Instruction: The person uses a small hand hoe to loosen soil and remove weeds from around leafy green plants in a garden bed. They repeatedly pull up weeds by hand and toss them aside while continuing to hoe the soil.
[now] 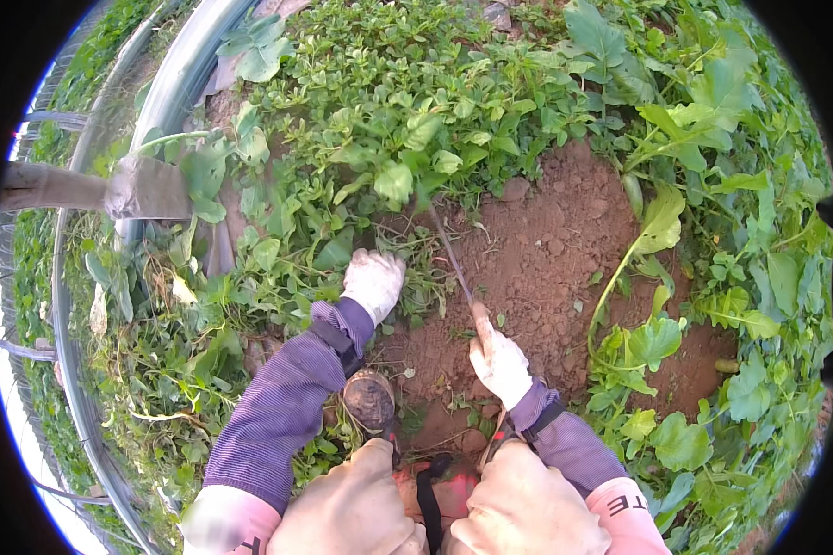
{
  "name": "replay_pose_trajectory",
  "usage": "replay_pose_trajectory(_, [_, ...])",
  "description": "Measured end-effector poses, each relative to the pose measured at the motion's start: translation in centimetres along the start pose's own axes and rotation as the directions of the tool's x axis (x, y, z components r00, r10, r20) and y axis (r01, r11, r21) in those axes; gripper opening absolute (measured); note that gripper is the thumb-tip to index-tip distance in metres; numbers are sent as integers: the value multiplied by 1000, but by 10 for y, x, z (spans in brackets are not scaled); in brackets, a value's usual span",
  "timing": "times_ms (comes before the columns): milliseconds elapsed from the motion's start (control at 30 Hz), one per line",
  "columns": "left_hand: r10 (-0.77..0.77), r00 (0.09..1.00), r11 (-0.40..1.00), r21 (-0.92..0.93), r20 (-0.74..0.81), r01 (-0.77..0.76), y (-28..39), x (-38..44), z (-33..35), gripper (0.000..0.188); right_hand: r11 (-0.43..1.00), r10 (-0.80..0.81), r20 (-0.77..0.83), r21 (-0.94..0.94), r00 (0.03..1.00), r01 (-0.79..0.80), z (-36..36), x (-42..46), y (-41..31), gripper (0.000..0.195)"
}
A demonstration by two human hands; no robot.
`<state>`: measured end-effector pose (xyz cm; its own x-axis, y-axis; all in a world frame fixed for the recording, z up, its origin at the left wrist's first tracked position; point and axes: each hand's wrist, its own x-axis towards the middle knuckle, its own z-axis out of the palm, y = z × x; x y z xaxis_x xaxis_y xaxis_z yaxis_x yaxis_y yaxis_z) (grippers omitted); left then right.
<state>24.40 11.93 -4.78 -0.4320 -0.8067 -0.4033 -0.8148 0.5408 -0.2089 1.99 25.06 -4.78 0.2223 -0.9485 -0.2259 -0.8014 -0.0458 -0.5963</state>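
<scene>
My left hand [373,284], in a soiled white glove, is low over cut or pulled weeds [416,257]. Its fingers are curled, but whether they grip any stems is hidden. My right hand [501,368], also gloved in white, holds the wooden handle [483,320] of a weeding tool. From that handle a thin metal shaft or blade [451,253] reaches forward to the edge of the standing weeds [416,97]; leaves and blur obscure its far end. Bare reddish-brown soil [548,236] lies to the right of the tool.
Leafy radish-like plants [673,437] grow along the right, one with a pale root [632,193] exposed. A curved metal greenhouse pipe [180,76] and a wooden post [55,186] stand at left. My shoe [369,401] and bent knees [361,499] are close below my hands.
</scene>
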Motion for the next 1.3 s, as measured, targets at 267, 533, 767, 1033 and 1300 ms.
replay_pose_trajectory(267, [60, 991, 996, -63, -123, -68, -15, 9, -13, 43, 997, -37, 94, -66, 995, 43, -13, -68, 13, 55])
replay_pose_trajectory(533, [18, 999, 993, -116, 27, -15, -4, -4, -6, 16, 995, -34, 106, 97, 994, 24, -12, -54, 14, 60])
replay_pose_trajectory(767, [103, 987, 974, -216, 122, -75, 3, -55, 6, 20, 993, 75, 371, 52, 926, -101, -43, -117, 22, 57])
replay_pose_trajectory(1033, [74, 984, 965, -260, 159, -31, 0, -69, 7, 27, 961, 225, -86, 184, 971, -206, -38, -77, 19, 60])
replay_pose_trajectory(1300, [51, 980, 969, -246, 192, -2, -4, -74, 7, 18, 905, 327, -351, 385, 877, -183, -61, -39, 7, 58])
